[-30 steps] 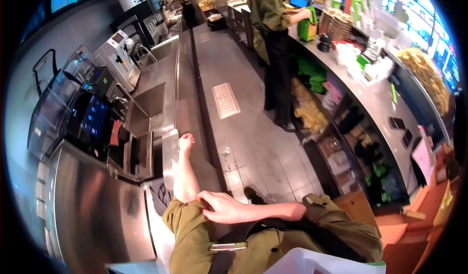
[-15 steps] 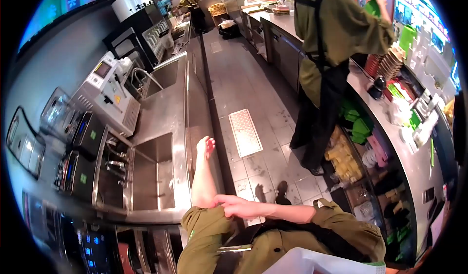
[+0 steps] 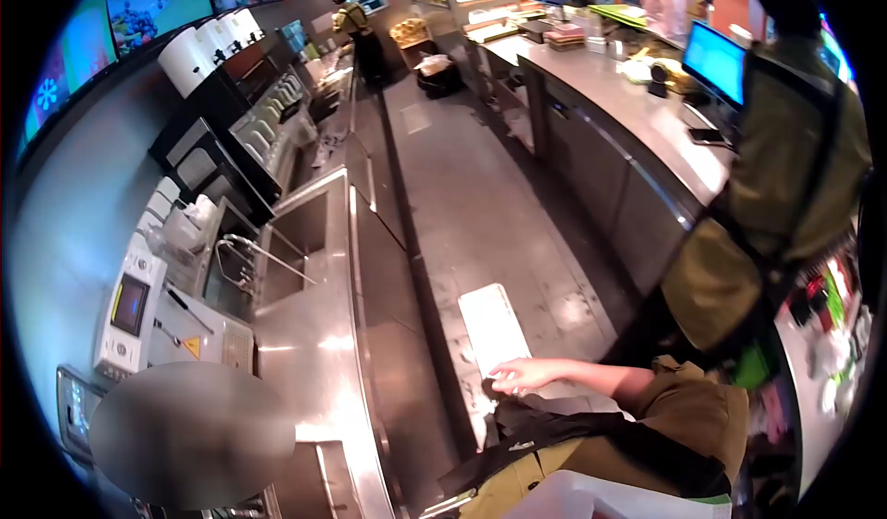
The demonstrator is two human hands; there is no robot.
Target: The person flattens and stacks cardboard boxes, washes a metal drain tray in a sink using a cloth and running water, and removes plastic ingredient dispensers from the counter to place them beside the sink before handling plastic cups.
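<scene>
My right hand (image 3: 523,376) is in front of my body, over the aisle floor, with the forearm coming in from the right. Its fingers are bent and close together; what lies under them, if anything, is hidden. Behind it on the floor is a pale rectangular plate (image 3: 494,320). Below the hand, dark straps (image 3: 573,436) cross my olive shirt (image 3: 698,417). My left hand is out of view.
A steel counter (image 3: 319,343) with a sink (image 3: 309,228) and tap (image 3: 263,251) runs along the left, beside a white machine (image 3: 129,311). A co-worker (image 3: 795,177) stands close on the right; another person (image 3: 356,34) is far back. A grey blurred oval (image 3: 189,436) covers the lower left.
My right hand has come away from my left arm and moved up and right. The left arm has gone out of view. The view has moved forward; the near co-worker is farther right.
</scene>
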